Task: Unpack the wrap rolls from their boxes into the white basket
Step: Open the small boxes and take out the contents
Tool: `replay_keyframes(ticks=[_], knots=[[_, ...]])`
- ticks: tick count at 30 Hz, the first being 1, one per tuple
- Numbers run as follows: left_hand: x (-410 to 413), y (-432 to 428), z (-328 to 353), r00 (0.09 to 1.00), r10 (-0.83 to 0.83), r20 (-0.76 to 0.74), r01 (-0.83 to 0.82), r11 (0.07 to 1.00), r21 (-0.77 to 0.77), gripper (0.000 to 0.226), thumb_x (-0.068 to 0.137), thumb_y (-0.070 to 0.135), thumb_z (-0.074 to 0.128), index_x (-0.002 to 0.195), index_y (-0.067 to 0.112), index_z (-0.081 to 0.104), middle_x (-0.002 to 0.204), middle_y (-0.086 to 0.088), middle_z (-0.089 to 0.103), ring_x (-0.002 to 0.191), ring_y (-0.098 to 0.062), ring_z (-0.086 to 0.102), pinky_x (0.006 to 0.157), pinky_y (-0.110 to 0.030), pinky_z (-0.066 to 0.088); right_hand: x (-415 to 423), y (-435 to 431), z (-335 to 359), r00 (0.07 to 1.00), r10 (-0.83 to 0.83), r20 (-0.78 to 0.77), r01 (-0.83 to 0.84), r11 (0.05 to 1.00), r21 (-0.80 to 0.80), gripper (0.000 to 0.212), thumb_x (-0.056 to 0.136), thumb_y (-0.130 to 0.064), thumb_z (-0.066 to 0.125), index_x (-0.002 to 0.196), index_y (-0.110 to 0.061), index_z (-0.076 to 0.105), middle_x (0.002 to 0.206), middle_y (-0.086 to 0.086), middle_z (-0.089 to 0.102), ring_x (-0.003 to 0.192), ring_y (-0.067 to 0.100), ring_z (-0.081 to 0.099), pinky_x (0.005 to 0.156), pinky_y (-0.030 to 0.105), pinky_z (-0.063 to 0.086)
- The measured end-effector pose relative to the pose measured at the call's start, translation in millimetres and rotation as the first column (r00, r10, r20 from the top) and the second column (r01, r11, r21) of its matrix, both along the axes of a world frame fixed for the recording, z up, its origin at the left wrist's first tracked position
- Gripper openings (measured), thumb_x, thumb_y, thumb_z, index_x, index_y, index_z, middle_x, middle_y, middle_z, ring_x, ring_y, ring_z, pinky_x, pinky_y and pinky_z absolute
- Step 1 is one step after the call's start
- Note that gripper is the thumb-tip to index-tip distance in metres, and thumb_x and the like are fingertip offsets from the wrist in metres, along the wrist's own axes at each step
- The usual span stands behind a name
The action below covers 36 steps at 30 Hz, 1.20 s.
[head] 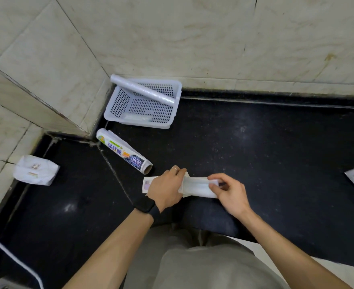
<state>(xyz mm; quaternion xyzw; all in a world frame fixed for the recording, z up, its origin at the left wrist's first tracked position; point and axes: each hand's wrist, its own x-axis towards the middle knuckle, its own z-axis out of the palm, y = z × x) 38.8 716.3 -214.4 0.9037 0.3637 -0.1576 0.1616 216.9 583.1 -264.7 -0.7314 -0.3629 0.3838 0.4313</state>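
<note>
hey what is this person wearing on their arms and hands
Both forearms are bare, with no sleeves showing. The left hand has a thin ring on one finger and a black band at the wrist. The right hand wears nothing.

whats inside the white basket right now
One clear wrap roll lies slanted in the white basket, its upper end poking over the rim. Something pale shows through the front wall, too unclear to identify.

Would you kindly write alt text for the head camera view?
Over a black countertop, the left hand and right hand hold an opened white wrap box. Behind, a clear wrap roll leans across the white basket; a printed roll lies beside it.
</note>
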Motion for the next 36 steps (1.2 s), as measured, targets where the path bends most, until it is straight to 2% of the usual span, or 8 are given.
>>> replay_keyframes(ticks=[3,6,10,16,20,22,30,36], knots=[[-2,0,-10,0.998,0.050,0.034,-0.051,0.998,0.044,0.076,0.090,0.030,0.064,0.153,0.017,0.025,0.146,-0.006,0.038,0.126,-0.024,0.047,0.095,-0.041,0.050,22,-8,1,0.991,-0.124,-0.046,0.123,0.992,-0.014,0.028,0.085,-0.017,0.075,0.093,-0.044,0.073,0.095,-0.028,0.071,0.088,-0.005,0.065,0.073,0.004,0.045],[0,2,-21,0.994,0.101,0.044,-0.103,0.993,0.054,0.079,0.092,0.034,0.061,0.156,0.018,0.016,0.149,-0.005,0.036,0.130,-0.023,0.043,0.098,-0.037,0.049,46,-19,3,0.949,-0.280,-0.144,0.276,0.960,-0.043,0.027,0.084,-0.014,0.076,0.091,-0.039,0.075,0.097,-0.022,0.074,0.088,-0.001,0.067,0.080,0.022,0.053],[8,7,-35,0.994,0.062,0.092,-0.069,0.995,0.077,0.085,0.094,0.039,0.055,0.158,0.020,0.002,0.151,-0.005,0.037,0.135,-0.023,0.039,0.107,-0.033,0.038,68,-33,12,0.889,-0.403,-0.218,0.404,0.914,-0.043,0.027,0.084,-0.012,0.076,0.093,-0.037,0.076,0.088,-0.019,0.074,0.072,-0.006,0.064,0.071,0.029,0.056],[29,18,-27,0.975,0.198,0.099,-0.171,0.957,-0.233,0.086,0.088,0.047,0.064,0.157,0.023,0.019,0.164,-0.008,0.015,0.150,-0.023,0.013,0.121,-0.034,0.015,72,-39,21,0.838,-0.424,-0.343,0.435,0.899,-0.049,0.026,0.083,-0.010,0.077,0.096,-0.032,0.077,0.092,-0.003,0.076,0.075,0.008,0.068,0.073,0.037,0.060],[49,23,16,0.671,0.687,0.277,-0.276,0.579,-0.767,0.055,0.092,0.034,0.066,0.143,0.038,0.044,0.145,0.000,0.049,0.121,-0.002,0.052,0.096,-0.022,0.044,68,-31,26,0.834,-0.360,-0.418,0.372,0.927,-0.055,0.025,0.083,-0.010,0.077,0.100,-0.027,0.077,0.083,-0.004,0.074,0.074,0.008,0.068,0.074,0.040,0.060],[53,23,34,0.652,0.717,0.245,-0.202,0.476,-0.856,0.049,0.094,0.032,0.063,0.137,0.049,0.048,0.132,0.004,0.057,0.112,-0.006,0.060,0.081,-0.021,0.051,64,-23,29,0.844,-0.305,-0.442,0.318,0.947,-0.045,0.024,0.083,-0.011,0.077,0.102,-0.026,0.076,0.080,-0.009,0.071,0.075,0.007,0.067,0.072,0.036,0.060],[37,21,45,0.451,0.816,0.362,-0.303,0.521,-0.798,0.014,0.092,0.015,0.067,0.097,0.027,0.072,0.115,-0.001,0.061,0.104,-0.022,0.061,0.069,-0.036,0.062,42,27,48,0.932,-0.164,-0.323,0.181,0.983,0.024,0.033,0.093,-0.012,0.065,0.107,-0.042,0.071,0.100,-0.008,0.075,0.088,0.010,0.071,0.068,0.030,0.060],[-2,45,48,0.295,0.889,0.349,-0.416,0.448,-0.791,0.021,0.092,0.013,0.066,0.106,0.028,0.069,0.115,0.001,0.059,0.102,-0.016,0.061,0.066,-0.025,0.060,18,75,55,0.996,0.084,-0.028,-0.083,0.996,0.025,0.021,0.092,-0.025,0.066,0.100,-0.045,0.068,0.092,-0.019,0.070,0.073,0.001,0.062,0.064,0.009,0.047]])
